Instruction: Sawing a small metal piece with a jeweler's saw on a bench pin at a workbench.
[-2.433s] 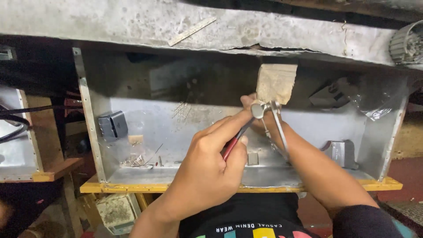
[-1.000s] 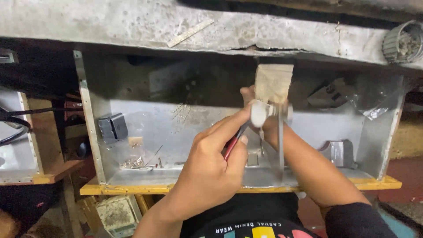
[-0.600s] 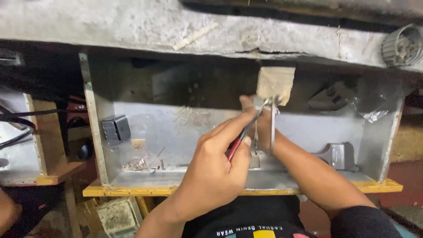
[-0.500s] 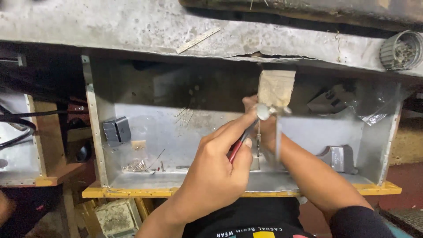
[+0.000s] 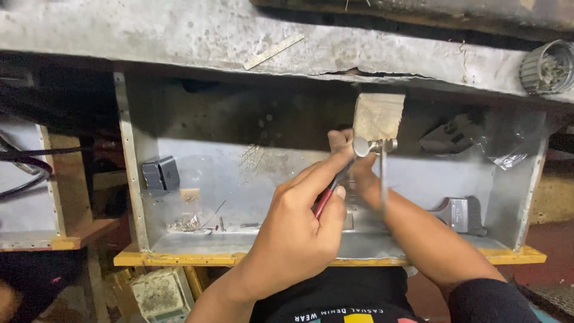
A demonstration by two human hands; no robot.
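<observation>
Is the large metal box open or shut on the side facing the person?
Open. The large metal box shows its bare inside floor and back wall, and both forearms reach inside.

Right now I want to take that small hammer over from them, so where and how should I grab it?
Probably by the bare lower half of the hammer's thin metal shaft, coming from the near, open side of the metal tray. The shaft hangs roughly upright with its head on top, and the right hand holds it high up, so the lower part is free. The left hand holds a red-handled tool just beside it.
</observation>
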